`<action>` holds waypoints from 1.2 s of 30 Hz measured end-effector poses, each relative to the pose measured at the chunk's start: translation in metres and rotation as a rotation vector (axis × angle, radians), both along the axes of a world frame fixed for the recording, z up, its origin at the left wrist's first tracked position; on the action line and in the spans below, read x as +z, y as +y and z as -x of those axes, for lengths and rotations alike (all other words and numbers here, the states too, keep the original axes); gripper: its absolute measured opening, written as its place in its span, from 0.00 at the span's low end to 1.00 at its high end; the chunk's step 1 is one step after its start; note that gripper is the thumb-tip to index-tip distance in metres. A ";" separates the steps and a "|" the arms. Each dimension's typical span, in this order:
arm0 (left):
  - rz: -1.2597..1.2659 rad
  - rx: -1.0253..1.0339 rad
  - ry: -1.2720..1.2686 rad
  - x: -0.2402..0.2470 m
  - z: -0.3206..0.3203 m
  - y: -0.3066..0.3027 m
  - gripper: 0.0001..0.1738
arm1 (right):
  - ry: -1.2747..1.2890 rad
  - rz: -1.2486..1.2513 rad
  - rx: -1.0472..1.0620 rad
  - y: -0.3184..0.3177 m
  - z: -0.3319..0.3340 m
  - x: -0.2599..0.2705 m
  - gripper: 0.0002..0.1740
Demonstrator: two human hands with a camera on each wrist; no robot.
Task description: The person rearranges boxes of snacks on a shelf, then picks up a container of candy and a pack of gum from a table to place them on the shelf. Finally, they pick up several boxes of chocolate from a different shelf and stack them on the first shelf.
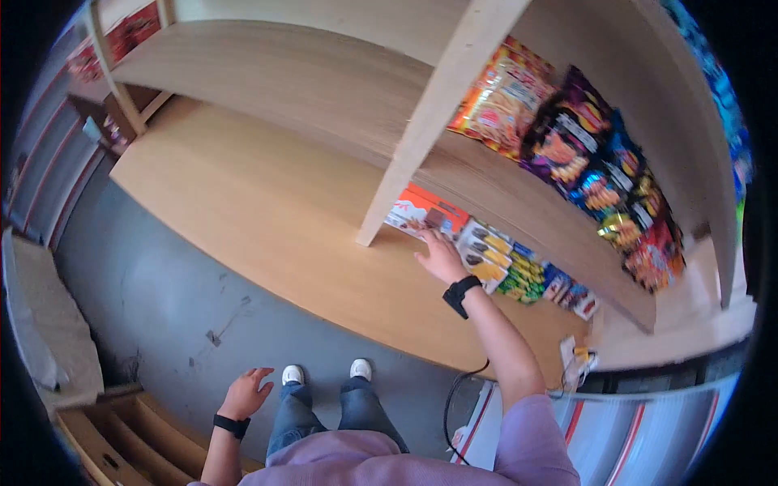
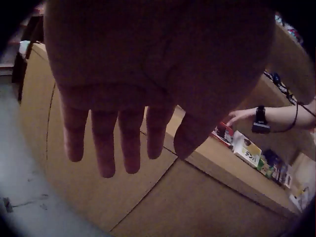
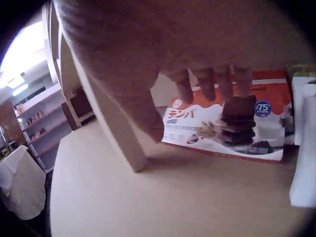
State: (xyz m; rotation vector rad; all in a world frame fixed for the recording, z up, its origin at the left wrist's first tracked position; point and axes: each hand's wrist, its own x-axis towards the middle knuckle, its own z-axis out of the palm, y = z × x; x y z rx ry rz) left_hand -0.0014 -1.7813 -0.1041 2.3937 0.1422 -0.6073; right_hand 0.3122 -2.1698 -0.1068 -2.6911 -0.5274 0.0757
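My right hand [image 1: 442, 257] reaches under the shelf to a red and white snack box [image 3: 197, 126] with dark chocolate pieces pictured on it. In the right wrist view its fingers [image 3: 205, 84] overlap the box's upper part, with the thumb [image 3: 148, 121] by the left edge. Beside the box stand a white box with yellow pictures [image 1: 486, 247] and green packs [image 1: 523, 277]. Low at my left side, over the floor, my left hand [image 1: 247, 394] hangs with nothing in it. Its fingers are spread and nearly straight in the left wrist view.
A wooden upright [image 1: 438, 121] stands just left of the red and white box. Chip bags [image 1: 567, 134] line the upper shelf [image 1: 284, 73]. The lower wooden shelf [image 1: 267, 227] runs far left. Behind me on the left is a wooden drawer unit [image 1: 121, 445].
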 end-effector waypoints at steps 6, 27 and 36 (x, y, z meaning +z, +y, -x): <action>0.038 0.272 0.010 -0.014 0.041 -0.056 0.17 | 0.607 -0.238 -0.216 0.010 -0.076 0.051 0.47; 0.140 0.398 -0.031 -0.012 0.040 -0.112 0.17 | 0.416 0.030 0.062 -0.028 -0.143 -0.014 0.52; 0.229 0.288 -0.074 -0.013 0.020 -0.129 0.18 | -0.297 0.057 0.083 -0.041 -0.093 0.029 0.17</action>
